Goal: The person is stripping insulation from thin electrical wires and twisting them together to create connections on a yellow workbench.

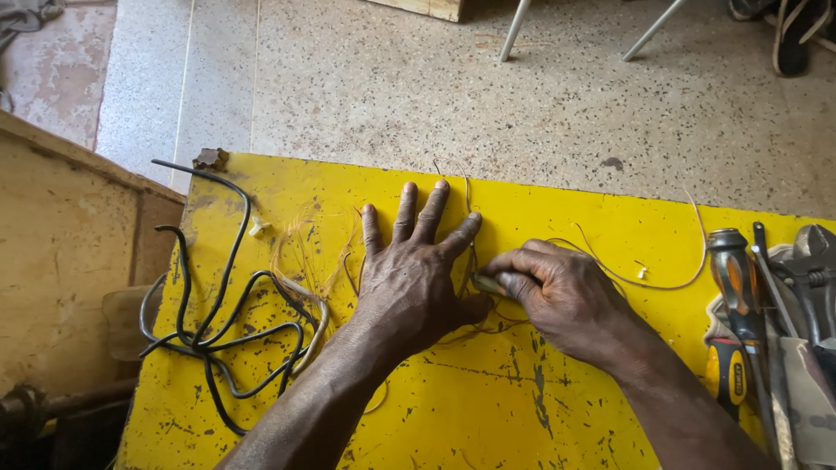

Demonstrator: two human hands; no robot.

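The thin copper wire strands [475, 261] lie near the middle of the yellow board [488, 409], running out from under your hands toward its far edge. By the look of them they are light, limp and springy, easily kinked or snapped, so take them close to where they are pinned, not by the loose ends. Your left hand [409, 278] is spread flat, fingers splayed, pressing the strands against the board. Your right hand [557, 292] is curled nearly closed around a small greyish tool [488, 284], its tip against the strands just beside your left thumb; what kind of tool it is I cannot tell. Black cables [218, 339] coil toward the board's left edge, and screwdrivers [736, 287] lie along its right edge.
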